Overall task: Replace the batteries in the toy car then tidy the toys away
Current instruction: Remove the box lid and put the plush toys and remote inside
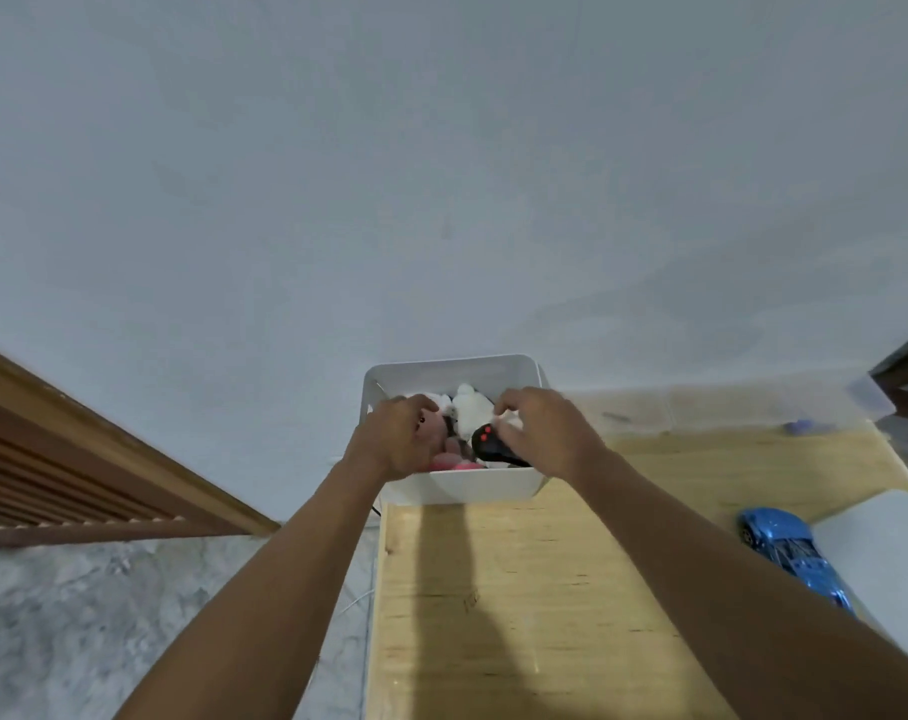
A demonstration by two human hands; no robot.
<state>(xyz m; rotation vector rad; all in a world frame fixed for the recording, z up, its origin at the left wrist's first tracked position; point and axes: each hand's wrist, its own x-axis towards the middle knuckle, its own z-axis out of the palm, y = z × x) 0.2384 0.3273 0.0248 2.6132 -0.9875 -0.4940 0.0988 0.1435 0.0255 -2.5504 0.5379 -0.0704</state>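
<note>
Pale wall (441, 174) fills most of the view and stands close behind the far edge of the desk (545, 589), so nothing can slide further back. Marbled floor (103, 615) drops away past the left edge. The middle of the desk between the two forearms shows bare wood, the best lane for bringing anything across.

A white bin (462, 485) sits at the far left corner, its flared rim seeming to reach past the left edge. It is packed with soft toys, pink and white, plus a black remote (493, 444) with red buttons. That corner is the main hazard: a shove to the left while both hands work inside could tip the bin off onto the floor.

The toy car (789, 548), blue, lies near the right edge, well apart from the bin and just beside a white sheet (883, 553). The car is not yet put away, and nothing shows whether its batteries are in. The right forearm crosses its near end, so a careless pull back could knock it towards that edge.

The left hand (399, 433) is curled down over the pink toys, and the right hand (540, 428) is curled above the remote. Whether either truly grips something, I cannot tell.
</note>
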